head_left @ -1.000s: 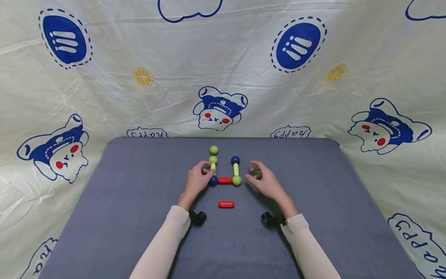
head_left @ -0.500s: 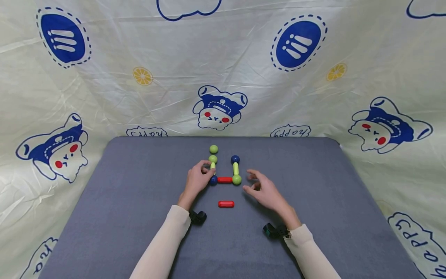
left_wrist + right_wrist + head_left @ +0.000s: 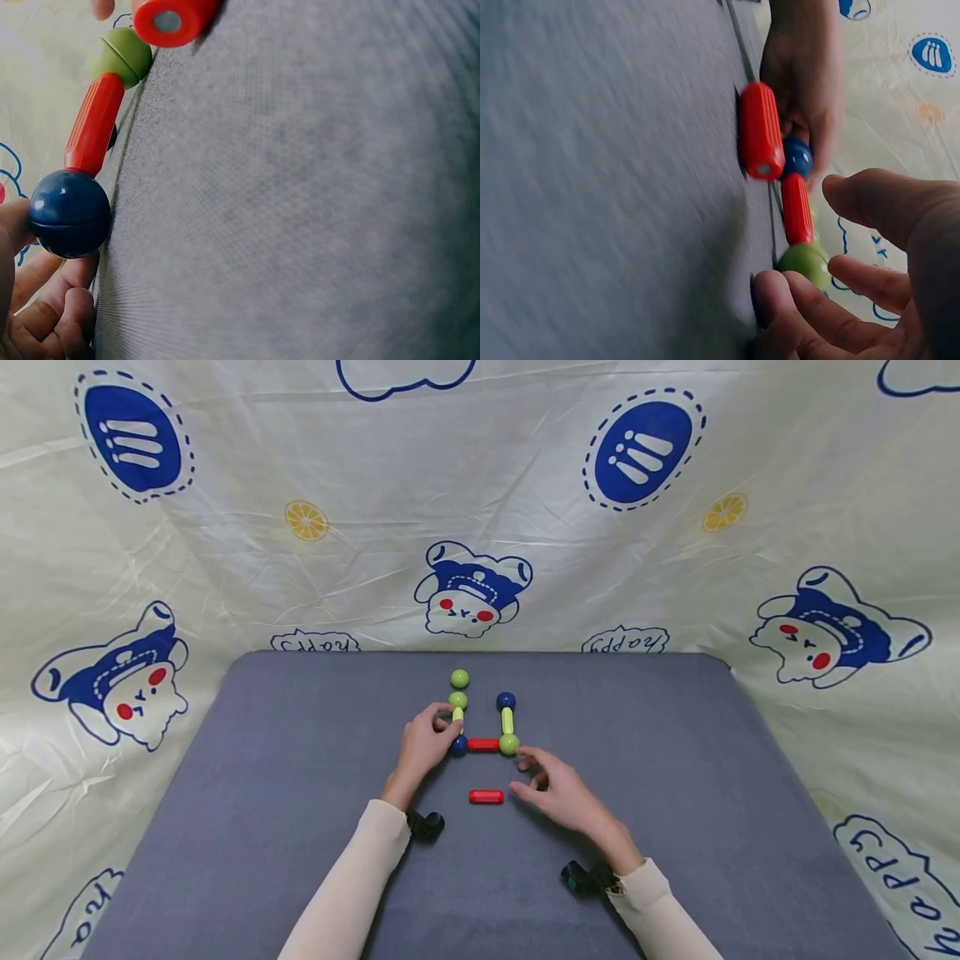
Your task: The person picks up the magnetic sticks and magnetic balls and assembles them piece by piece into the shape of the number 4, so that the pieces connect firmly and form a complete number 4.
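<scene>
Coming closer to the person, the right hand (image 3: 561,795), its grip wide and holding nothing, now has its thumb just beside the loose red rod (image 3: 486,797) on the worktop (image 3: 300,735), seemingly within reach. The left hand (image 3: 426,745) still pinches the left lime rod (image 3: 457,716) near the blue corner ball (image 3: 459,746); beyond lies the farthest green ball (image 3: 460,678).

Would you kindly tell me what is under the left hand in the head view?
The left hand partly covers a yellow-green rod, visible between a green ball and a blue ball. Whatever else lies beneath the hand is hidden.
</scene>
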`<state>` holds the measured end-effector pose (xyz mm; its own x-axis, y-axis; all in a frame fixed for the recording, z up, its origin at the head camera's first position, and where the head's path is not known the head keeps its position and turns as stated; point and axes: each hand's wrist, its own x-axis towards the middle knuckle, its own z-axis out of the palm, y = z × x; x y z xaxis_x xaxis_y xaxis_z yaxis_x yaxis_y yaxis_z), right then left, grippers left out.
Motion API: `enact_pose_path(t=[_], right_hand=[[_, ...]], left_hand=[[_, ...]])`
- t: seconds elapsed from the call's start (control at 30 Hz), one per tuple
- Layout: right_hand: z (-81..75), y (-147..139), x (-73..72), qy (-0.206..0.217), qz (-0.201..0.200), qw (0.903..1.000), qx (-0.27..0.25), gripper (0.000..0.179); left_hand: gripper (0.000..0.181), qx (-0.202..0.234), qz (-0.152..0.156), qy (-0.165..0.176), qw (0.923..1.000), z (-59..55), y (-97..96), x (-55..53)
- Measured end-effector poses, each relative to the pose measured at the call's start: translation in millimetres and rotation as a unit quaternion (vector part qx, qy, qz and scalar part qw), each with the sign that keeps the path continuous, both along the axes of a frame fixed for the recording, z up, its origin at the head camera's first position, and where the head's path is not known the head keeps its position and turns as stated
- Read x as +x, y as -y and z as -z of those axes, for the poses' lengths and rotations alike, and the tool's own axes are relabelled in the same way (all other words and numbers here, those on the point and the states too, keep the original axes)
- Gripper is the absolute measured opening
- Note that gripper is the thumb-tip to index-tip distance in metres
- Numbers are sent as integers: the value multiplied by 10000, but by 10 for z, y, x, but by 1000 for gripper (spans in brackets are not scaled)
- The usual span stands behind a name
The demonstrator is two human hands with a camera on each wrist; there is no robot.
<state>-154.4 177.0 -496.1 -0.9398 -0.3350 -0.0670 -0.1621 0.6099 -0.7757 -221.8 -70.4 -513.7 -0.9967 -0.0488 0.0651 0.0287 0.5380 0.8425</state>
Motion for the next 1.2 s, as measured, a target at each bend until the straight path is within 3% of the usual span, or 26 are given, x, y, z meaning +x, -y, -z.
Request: enact_pose_path(t=[0.27, 0.53, 0.97, 1.2], right_hand=[[31, 110, 98, -440, -418, 9978, 258, 42], [-3, 143, 115, -647, -640, 9951, 384, 37], [24, 202, 158, -539, -661, 9951, 495, 34], [30, 241, 159, -672, -653, 9941, 554, 29]], left_hand=[[33, 41, 33, -18, 10000, -18, -2, -1], [34, 39, 102, 1, 9999, -28, 29, -5], [27, 431, 235, -44, 9988, -47, 131, 250], [34, 395, 343, -45, 9986, -21, 142, 302]])
